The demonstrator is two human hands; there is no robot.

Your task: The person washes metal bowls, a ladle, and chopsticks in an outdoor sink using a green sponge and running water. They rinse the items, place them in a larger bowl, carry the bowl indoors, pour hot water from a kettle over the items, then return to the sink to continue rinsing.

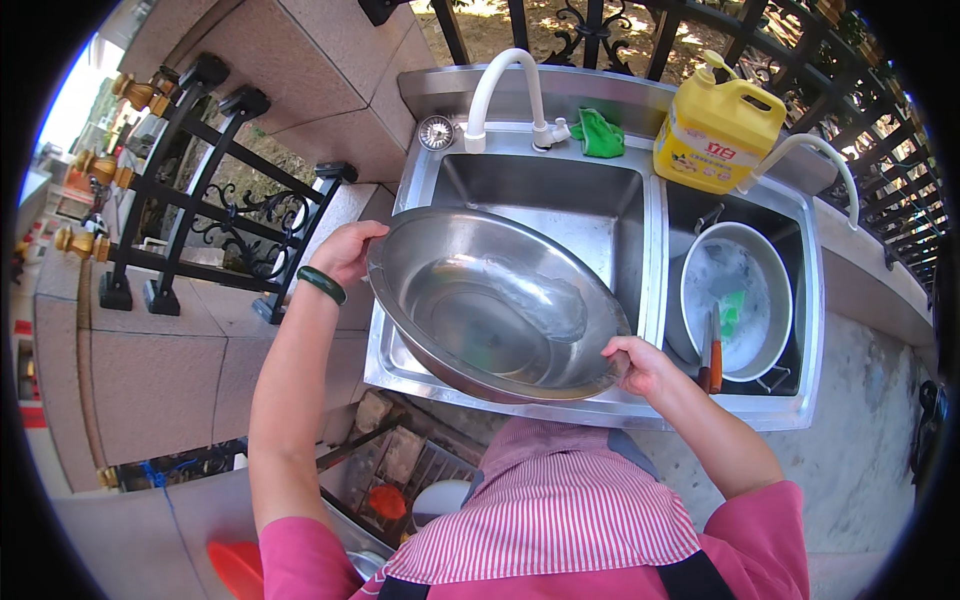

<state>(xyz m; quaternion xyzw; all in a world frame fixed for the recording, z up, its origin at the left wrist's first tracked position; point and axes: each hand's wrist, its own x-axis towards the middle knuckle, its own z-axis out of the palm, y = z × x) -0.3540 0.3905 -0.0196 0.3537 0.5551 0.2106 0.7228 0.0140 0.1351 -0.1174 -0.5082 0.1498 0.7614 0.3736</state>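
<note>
A large stainless steel basin (480, 315) tilts over the left bowl of a double sink (525, 180), with a little water lying inside it. My left hand (349, 251) grips its rim at the upper left; a dark green bangle circles that wrist. On the lower right, my right hand (637, 364) holds the opposite rim. Above the basin's far side stands a white gooseneck faucet (506, 79). In the right sink bowl sits a pot (784, 300) of sudsy water, with two knives (715, 352) leaning over its edge and something green in the foam.
A yellow detergent jug (716, 127) with a pump stands behind the right bowl, near a second white faucet (817, 142). A green cloth (598, 133) and a sink strainer (436, 133) lie on the back ledge. Black iron railings (232, 195) and a tiled wall (157, 382) are at the left.
</note>
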